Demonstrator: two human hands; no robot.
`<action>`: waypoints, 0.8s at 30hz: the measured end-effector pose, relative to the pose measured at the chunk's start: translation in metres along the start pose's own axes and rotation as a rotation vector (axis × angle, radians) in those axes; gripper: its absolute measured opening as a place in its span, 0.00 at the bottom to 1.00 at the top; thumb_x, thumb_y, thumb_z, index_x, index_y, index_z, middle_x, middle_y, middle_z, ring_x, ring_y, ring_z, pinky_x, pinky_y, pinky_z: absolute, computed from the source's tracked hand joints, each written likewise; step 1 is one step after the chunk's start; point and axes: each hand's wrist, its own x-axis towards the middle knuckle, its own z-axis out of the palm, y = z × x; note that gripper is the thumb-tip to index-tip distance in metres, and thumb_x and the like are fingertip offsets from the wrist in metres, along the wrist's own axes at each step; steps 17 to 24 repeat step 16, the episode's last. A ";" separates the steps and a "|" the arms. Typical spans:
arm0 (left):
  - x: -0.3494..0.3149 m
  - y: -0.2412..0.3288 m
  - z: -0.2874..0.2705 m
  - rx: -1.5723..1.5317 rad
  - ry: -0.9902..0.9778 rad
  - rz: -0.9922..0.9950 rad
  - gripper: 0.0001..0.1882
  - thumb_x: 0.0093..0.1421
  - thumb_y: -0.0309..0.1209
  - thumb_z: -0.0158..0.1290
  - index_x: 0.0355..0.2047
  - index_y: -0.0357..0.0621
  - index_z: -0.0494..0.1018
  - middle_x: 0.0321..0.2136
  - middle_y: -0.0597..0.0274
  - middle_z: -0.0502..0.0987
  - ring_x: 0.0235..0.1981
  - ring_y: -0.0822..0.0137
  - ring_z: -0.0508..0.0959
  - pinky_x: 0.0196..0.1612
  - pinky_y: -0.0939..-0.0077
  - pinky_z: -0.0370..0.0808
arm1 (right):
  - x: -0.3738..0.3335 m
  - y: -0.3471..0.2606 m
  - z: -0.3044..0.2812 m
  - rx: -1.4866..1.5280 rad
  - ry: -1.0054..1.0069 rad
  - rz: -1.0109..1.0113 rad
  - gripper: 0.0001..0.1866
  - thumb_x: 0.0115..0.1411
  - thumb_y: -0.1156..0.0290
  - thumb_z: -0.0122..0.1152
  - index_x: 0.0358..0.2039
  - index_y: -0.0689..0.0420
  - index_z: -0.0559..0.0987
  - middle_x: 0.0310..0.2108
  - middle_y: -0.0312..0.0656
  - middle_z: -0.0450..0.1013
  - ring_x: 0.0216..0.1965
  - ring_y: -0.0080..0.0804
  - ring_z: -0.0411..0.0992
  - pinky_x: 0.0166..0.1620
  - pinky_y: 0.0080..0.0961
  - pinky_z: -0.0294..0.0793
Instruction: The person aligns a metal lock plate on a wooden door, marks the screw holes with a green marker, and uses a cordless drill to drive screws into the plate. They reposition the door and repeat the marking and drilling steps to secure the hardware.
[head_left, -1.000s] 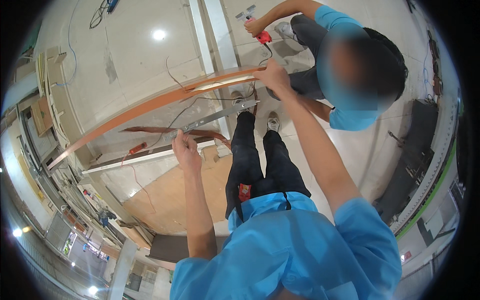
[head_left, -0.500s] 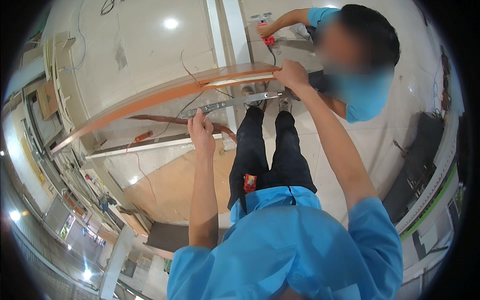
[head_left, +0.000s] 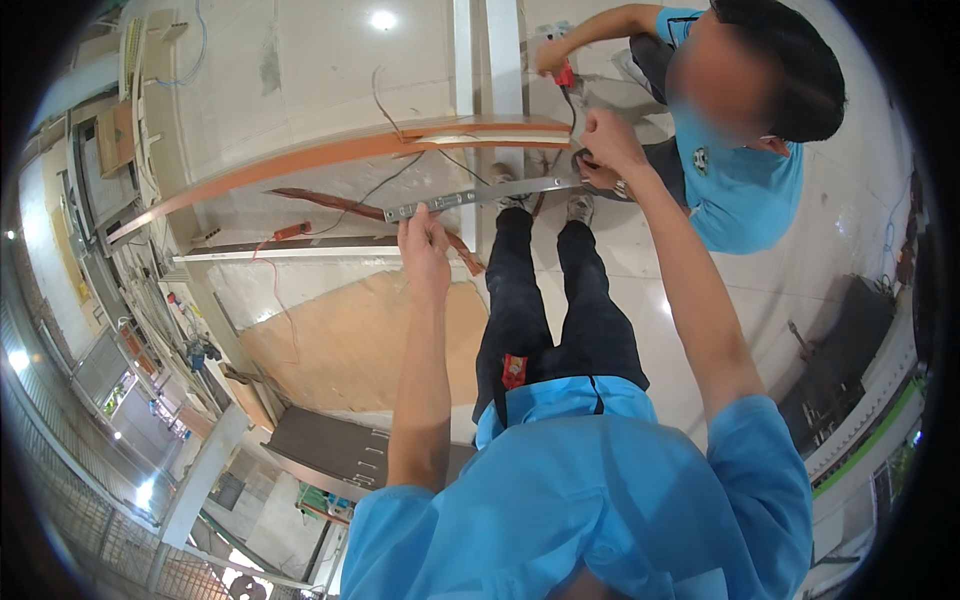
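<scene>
My left hand (head_left: 424,250) is closed on the left end of a long, thin metal drawer slide (head_left: 465,196) with holes and slots along it. Its right end reaches the hand (head_left: 600,175) of a co-worker, whose wrist carries a watch. Just past the right end of a long orange-brown board (head_left: 330,153), my right hand (head_left: 612,142) is raised with the thumb apart from the fingers, holding nothing that I can see. The board lies beyond the slide and shows a pale strip along its edge near that end.
The co-worker (head_left: 740,170) crouches at the right, other hand beside a red tool (head_left: 563,75) with a cord. A white rail (head_left: 290,250), an orange corded object (head_left: 292,230) and a brown sheet (head_left: 370,340) lie on the floor. Long pieces are stacked at the left.
My right hand has come off the board's end and opened. The slide's right end now meets the co-worker's hand. My left hand keeps its hold, and the whole view has shifted slightly.
</scene>
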 end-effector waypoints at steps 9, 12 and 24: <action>0.030 -0.029 0.037 0.011 -0.162 -0.071 0.08 0.71 0.33 0.53 0.34 0.47 0.68 0.20 0.74 0.65 0.15 0.81 0.58 0.19 0.82 0.53 | -0.096 0.047 -0.012 1.209 -0.199 0.189 0.19 0.71 0.58 0.55 0.56 0.56 0.73 0.41 0.40 0.78 0.38 0.26 0.78 0.40 0.26 0.77; 0.031 -0.033 0.052 0.013 -0.179 -0.127 0.13 0.71 0.35 0.54 0.29 0.49 0.66 0.18 0.74 0.63 0.14 0.80 0.57 0.19 0.81 0.52 | -0.103 0.052 0.005 1.424 -0.131 0.128 0.17 0.73 0.61 0.53 0.56 0.55 0.73 0.41 0.39 0.77 0.37 0.26 0.77 0.42 0.25 0.77; 0.034 -0.037 0.079 0.113 -0.168 -0.200 0.14 0.69 0.38 0.57 0.31 0.44 0.68 0.16 0.73 0.62 0.15 0.79 0.59 0.19 0.80 0.53 | -0.100 0.086 0.019 1.449 0.044 0.054 0.17 0.72 0.61 0.55 0.57 0.53 0.74 0.43 0.38 0.77 0.37 0.26 0.77 0.45 0.26 0.76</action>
